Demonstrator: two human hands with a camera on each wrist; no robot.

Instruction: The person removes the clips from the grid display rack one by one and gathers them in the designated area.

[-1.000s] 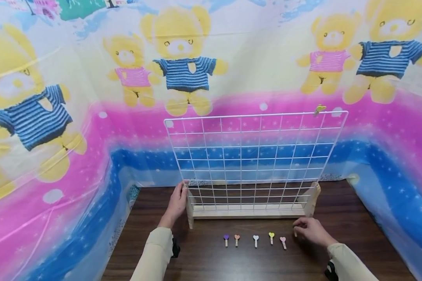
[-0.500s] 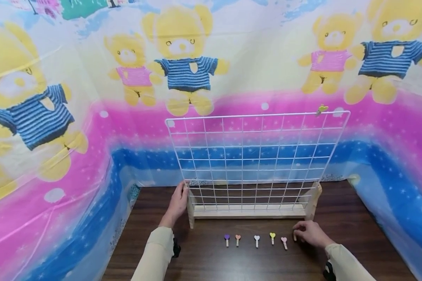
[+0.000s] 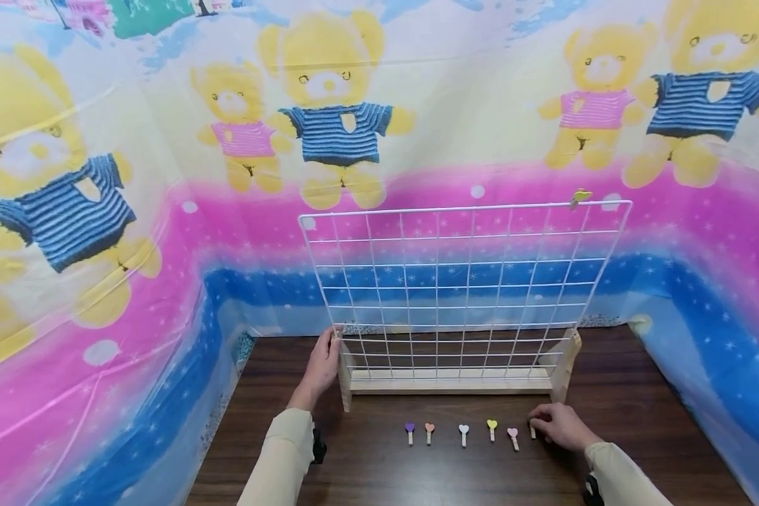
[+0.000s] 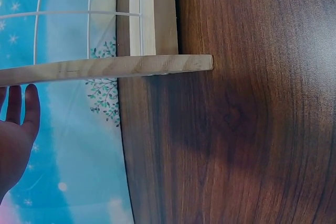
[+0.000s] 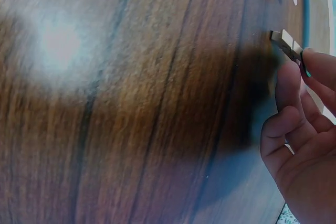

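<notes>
From the head view, the right hand pinches a small wooden clip lying on the table, just right of the pink heart clip; it should probably be squeezed at its tail end. The left hand, fingers straight, rests against the wire grid at its left post.

In the left wrist view, the fingers are spread and relaxed beside the wooden foot.

In the right wrist view, the fingertips close on the clip

Tabletop: dark wood grain, smooth, with a soft sheen. Grid panel: thin white-coated wire. Its stand: pale unfinished wood, matt. Pegs: small, wooden, with painted heart tops. Backdrop: glossy printed plastic sheet.
</notes>
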